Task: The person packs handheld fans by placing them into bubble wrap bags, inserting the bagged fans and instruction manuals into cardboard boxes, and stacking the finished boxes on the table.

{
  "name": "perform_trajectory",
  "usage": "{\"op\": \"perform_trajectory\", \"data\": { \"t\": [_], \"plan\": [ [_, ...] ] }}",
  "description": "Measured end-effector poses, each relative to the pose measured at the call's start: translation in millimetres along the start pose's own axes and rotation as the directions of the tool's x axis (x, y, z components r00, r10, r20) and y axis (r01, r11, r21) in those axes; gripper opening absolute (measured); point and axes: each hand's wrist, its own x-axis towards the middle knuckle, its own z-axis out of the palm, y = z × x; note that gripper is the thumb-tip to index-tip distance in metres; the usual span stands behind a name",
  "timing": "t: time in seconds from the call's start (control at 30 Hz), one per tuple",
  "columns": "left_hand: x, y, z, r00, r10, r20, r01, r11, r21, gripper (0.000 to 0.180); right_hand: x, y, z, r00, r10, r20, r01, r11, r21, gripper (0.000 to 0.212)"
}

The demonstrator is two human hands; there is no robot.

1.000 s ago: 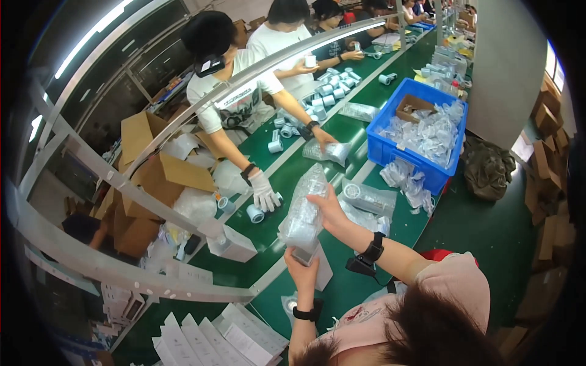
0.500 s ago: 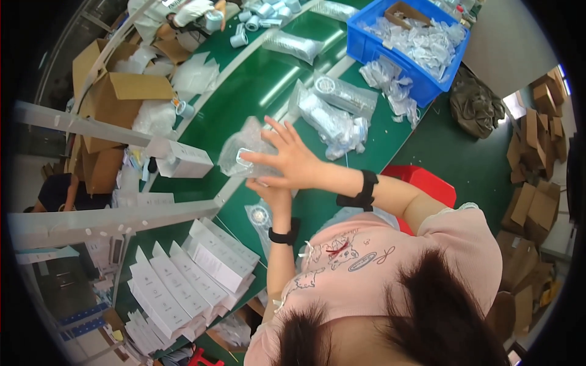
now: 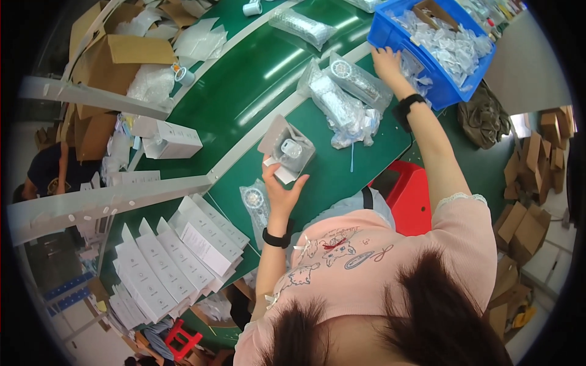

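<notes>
My left hand (image 3: 282,194) grips a small open-topped white box (image 3: 301,160) with its flaps up, near the middle of the green table. Inside the box sits a white item (image 3: 292,147) in clear wrap. My right hand (image 3: 386,63) is stretched out to the far right, fingers spread beside the wall of a blue bin (image 3: 400,39), close to clear plastic bags (image 3: 416,72). Nothing shows in that hand. Between the hands lie bubble-wrapped packs (image 3: 360,79), one with a round end, and a bag of small parts (image 3: 357,128). Another wrapped pack (image 3: 255,204) lies beside my left wrist.
White flat-sided boxes (image 3: 162,262) stand in a row at the lower left. A metal frame bar (image 3: 116,198) crosses the left side. A glossy green belt (image 3: 244,91) carries a wrapped pack (image 3: 302,27). A red stool (image 3: 410,198) is beside me.
My right hand has left the bubble-wrapped item and moved far right to the blue bin. My left hand now shows holding the open box with the wrapped item in it. The view has shifted.
</notes>
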Motion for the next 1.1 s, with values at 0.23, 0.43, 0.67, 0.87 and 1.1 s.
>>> {"op": "perform_trajectory", "data": {
  "t": [0.23,0.43,0.67,0.87,1.1],
  "plan": [
    [24,35,-11,0.987,-0.097,-0.125,0.113,0.985,0.133,0.043,3,-2,-5,0.929,-0.085,0.361,0.180,0.954,-0.238,0.019],
    [38,53,-22,0.971,-0.161,-0.179,0.203,0.948,0.245,0.013,-14,-24,-93,0.969,-0.232,-0.089,0.231,0.707,0.669,0.012],
    [56,43,-33,0.855,-0.466,-0.228,0.464,0.884,-0.064,0.014,-65,-148,-190,0.659,-0.506,-0.556,0.629,-0.034,0.776,0.021],
    [57,31,-34,0.830,-0.526,-0.186,0.506,0.850,-0.147,0.015,-88,-192,-171,0.308,-0.773,-0.555,0.793,-0.115,0.599,0.014],
    [51,27,-32,0.847,-0.497,-0.190,0.474,0.867,-0.153,0.013,-107,-202,-165,0.284,-0.948,-0.145,0.709,0.106,0.697,0.015]
  ]
}}
